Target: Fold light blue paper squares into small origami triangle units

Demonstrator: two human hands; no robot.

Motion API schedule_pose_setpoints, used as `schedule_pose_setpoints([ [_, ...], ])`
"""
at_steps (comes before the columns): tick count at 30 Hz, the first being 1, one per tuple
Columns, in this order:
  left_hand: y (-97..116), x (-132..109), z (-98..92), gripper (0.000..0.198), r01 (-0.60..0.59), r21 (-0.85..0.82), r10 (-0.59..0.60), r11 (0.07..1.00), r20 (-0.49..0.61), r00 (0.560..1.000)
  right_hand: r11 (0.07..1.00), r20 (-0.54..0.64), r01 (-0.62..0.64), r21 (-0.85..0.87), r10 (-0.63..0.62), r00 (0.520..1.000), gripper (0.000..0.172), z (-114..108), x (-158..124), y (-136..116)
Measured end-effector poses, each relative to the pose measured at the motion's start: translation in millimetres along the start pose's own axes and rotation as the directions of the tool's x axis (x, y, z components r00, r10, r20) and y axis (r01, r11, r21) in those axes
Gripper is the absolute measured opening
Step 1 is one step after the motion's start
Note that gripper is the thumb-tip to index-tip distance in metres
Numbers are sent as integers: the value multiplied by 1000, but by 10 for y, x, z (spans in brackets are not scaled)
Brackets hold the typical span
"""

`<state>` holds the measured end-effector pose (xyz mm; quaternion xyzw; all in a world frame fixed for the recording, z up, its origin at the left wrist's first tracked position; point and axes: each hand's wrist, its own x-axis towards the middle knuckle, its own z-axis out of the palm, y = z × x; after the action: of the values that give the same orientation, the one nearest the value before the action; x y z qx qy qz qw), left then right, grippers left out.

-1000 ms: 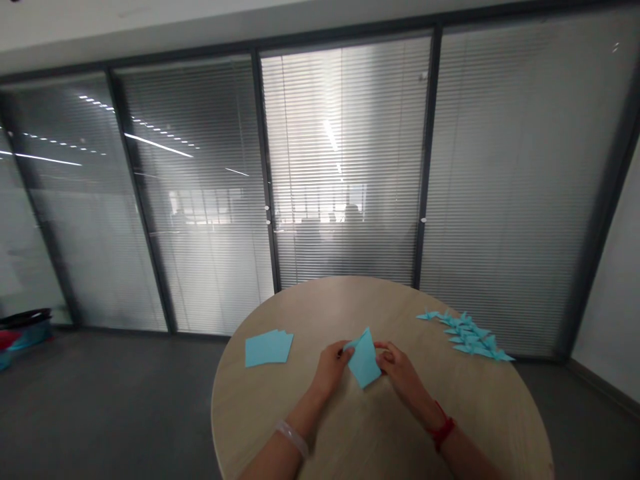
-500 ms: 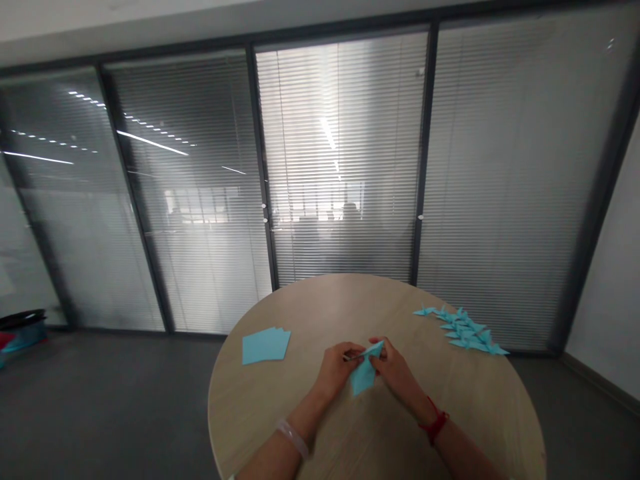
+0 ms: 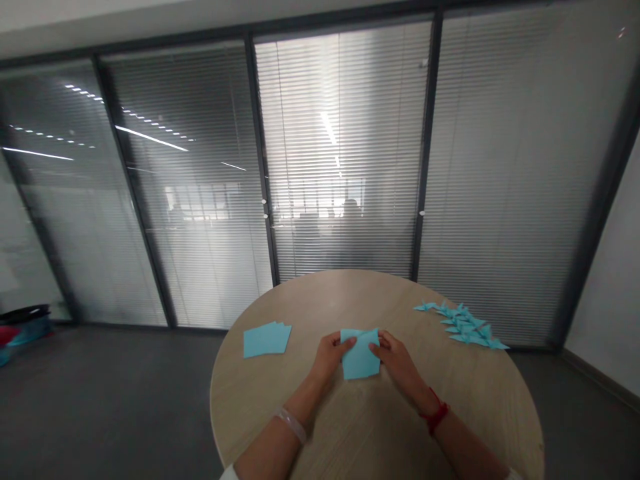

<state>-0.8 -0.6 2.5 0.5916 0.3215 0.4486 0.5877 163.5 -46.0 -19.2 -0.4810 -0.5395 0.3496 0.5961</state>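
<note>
A blue sheet of origami paper (image 3: 361, 360) is held up between my two hands, just above the near middle of the round table. My left hand (image 3: 331, 357) pinches its left edge, thumb on the front face. On the opposite side, my right hand (image 3: 395, 357) grips the right edge the same way, with the other fingers behind the paper. The sheet looks nearly square, with a slanting fold line near its top. To the left lies a stack of blue paper sheets (image 3: 267, 341). Several folded blue paper cranes (image 3: 467, 325) sit in a cluster at the right.
The round wooden table (image 3: 345, 293) has a curved edge on every side. Behind it stands a glass partition with blinds (image 3: 340, 153) in dark frames. A dark-rimmed bin-like container (image 3: 27, 325) is on the floor at far left.
The paper was a narrow, pointed folded shape and is now spread into a wider, nearly square one. My hands have moved to its opposite edges.
</note>
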Motion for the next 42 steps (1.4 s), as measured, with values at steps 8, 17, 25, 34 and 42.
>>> schedule_pose_setpoints([
  [8, -15, -45, 14, 46, 79, -208, -83, 975, -10, 997, 996, -5, 85, 15, -85, 996, 48, 9, -85, -153],
  [17, 78, -72, 3, 38, 107, -280, -121, 954, -33, 992, 959, 14, 246, -138, -247, 969, 25, 5, -125, -194],
  [25, 168, -90, -8, 38, 105, -284, -118, 953, -30, 993, 870, 116, 418, -261, -402, 908, 26, -16, -141, -196],
  [34, 199, -103, 1, 36, 84, -294, -98, 952, -31, 995, 789, 171, 495, -365, -466, 868, 28, -24, -134, -166],
  [42, 223, -91, 11, 38, 93, -198, -107, 976, -65, 992, 752, 215, 516, -410, -470, 856, 28, -12, -140, -163],
])
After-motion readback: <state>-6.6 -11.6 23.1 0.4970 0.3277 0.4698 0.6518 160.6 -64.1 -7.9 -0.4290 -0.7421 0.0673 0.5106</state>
